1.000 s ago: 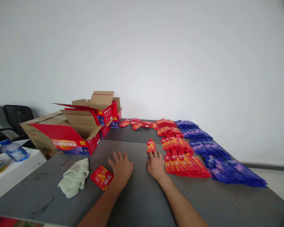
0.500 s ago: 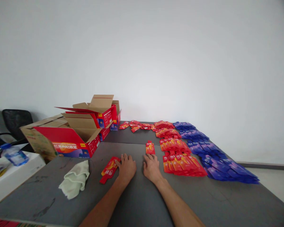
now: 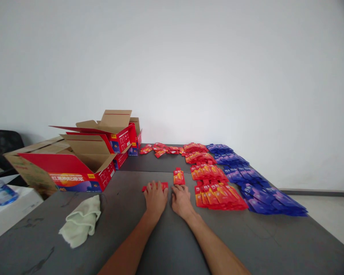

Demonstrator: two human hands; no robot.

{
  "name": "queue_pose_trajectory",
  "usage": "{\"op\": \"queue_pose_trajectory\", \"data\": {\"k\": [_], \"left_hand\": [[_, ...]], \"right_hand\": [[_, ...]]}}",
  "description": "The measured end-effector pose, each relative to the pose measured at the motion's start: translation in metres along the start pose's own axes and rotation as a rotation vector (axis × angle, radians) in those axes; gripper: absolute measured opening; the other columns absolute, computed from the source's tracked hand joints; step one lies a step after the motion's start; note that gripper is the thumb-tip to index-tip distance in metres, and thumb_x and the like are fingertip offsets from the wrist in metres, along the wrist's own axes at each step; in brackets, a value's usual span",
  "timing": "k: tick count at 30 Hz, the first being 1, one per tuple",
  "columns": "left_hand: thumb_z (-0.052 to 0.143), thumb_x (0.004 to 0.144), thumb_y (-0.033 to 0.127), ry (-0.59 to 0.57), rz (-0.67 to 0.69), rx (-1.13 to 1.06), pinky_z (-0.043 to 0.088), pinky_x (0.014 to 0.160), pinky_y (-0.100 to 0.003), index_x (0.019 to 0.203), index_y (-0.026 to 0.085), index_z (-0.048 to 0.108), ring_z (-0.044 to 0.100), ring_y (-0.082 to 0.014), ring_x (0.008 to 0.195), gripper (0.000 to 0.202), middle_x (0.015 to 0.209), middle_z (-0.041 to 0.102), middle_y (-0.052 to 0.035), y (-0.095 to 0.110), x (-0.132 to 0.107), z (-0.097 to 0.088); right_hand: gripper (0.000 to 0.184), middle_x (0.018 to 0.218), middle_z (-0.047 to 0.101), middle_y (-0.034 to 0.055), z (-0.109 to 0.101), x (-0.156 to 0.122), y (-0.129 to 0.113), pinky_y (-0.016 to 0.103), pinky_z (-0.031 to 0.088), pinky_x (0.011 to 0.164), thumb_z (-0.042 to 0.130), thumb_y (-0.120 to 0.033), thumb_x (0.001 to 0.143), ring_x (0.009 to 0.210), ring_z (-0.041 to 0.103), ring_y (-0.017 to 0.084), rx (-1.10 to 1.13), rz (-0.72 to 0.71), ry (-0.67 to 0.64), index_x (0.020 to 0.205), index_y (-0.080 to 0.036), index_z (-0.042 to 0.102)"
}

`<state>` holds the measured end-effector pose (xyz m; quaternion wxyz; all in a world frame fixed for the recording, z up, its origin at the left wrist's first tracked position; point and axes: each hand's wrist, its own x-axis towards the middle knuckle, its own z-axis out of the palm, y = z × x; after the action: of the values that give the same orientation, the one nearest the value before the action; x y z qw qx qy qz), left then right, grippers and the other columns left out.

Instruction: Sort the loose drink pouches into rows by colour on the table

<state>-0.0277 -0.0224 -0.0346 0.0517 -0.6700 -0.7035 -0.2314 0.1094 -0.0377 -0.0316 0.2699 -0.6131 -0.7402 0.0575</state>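
Note:
A flat red pouch [image 3: 165, 185] lies crosswise beneath the fingers of my left hand [image 3: 156, 199], which grips it from above against the grey table; its middle is covered. My right hand [image 3: 181, 199] rests on the table just to the right, fingers slightly bent and apart. Its fingertips are at the lower edge of a single red-orange pouch [image 3: 178, 177], which lies face up with its narrow spout end pointing away from me. Right of my hands, red pouches [image 3: 218, 194] are laid in overlapping rows. Beyond them are matching rows of blue-purple pouches [image 3: 271, 199].
Open red cartons [image 3: 77, 179] stand at the left, beside a large brown box [image 3: 31, 172]. A pale crumpled cloth [image 3: 81, 221] lies on the table [image 3: 117, 236] at front left. More loose red pouches [image 3: 160, 149] lie at the back, near the white wall. A bottle [image 3: 1, 193] is at far left.
My left hand has brought its pouch rightward and turned it from slanted to crosswise. The right hand stays by the single pouch. The view has shifted slightly right.

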Motion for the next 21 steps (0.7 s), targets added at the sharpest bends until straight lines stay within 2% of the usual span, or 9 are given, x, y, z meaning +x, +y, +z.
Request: {"op": "queue_pose_trajectory", "data": {"k": [2,4,8,14,18,21], "left_hand": [[0.041,0.094,0.045,-0.034,-0.031,0.034,0.035,0.100,-0.057,0.130,0.018,0.060,0.040,-0.0384,0.129,0.049,0.139,0.052,-0.0195,-0.002,-0.002,-0.003],[0.042,0.093,0.044,-0.085,0.008,0.020,0.035,0.100,-0.057,0.130,0.021,0.061,0.041,-0.0377,0.129,0.048,0.141,0.051,-0.0178,-0.003,-0.003,-0.003],[0.048,0.089,0.038,-0.182,0.119,-0.085,0.031,0.107,-0.052,0.130,0.026,0.060,0.037,-0.0320,0.136,0.045,0.146,0.049,-0.0112,-0.006,-0.003,0.000],[0.054,0.081,0.025,-0.239,0.193,-0.251,0.023,0.116,-0.042,0.130,0.024,0.059,0.031,-0.0258,0.142,0.049,0.150,0.044,-0.0072,-0.010,-0.001,0.007],[0.060,0.075,0.021,-0.152,0.093,-0.307,0.022,0.117,-0.041,0.143,0.019,0.043,0.027,-0.0272,0.143,0.070,0.154,0.036,-0.0111,-0.009,-0.003,0.006],[0.062,0.078,0.030,-0.076,-0.060,-0.311,0.030,0.110,-0.044,0.143,0.013,0.038,0.035,-0.0315,0.136,0.072,0.147,0.044,-0.0174,-0.006,-0.003,0.001]], "right_hand": [[0.036,0.133,0.058,0.0060,0.000,0.001,-0.001,0.036,0.039,0.096,0.048,-0.018,0.087,0.123,0.041,0.028,0.004,-0.002,-0.002,0.119,-0.023,0.065],[0.037,0.133,0.058,0.0064,-0.001,0.001,-0.001,0.036,0.039,0.095,0.049,-0.018,0.087,0.122,0.042,0.028,0.008,-0.002,-0.002,0.121,-0.023,0.064],[0.037,0.131,0.060,0.0074,0.000,0.002,-0.002,0.035,0.039,0.096,0.049,-0.020,0.090,0.117,0.045,0.027,0.033,-0.014,0.007,0.123,-0.022,0.063],[0.033,0.119,0.065,0.0077,0.006,0.005,0.003,0.034,0.040,0.096,0.053,-0.020,0.088,0.107,0.053,0.025,0.109,-0.027,-0.014,0.119,-0.023,0.065],[0.044,0.116,0.064,0.0107,0.010,0.009,0.007,0.030,0.042,0.098,0.061,-0.016,0.079,0.107,0.057,0.023,0.272,0.011,0.038,0.123,-0.016,0.063],[0.044,0.110,0.065,0.0084,0.010,0.010,0.006,0.028,0.047,0.091,0.061,-0.019,0.076,0.098,0.061,0.021,0.425,0.061,0.087,0.120,-0.017,0.064]]}}
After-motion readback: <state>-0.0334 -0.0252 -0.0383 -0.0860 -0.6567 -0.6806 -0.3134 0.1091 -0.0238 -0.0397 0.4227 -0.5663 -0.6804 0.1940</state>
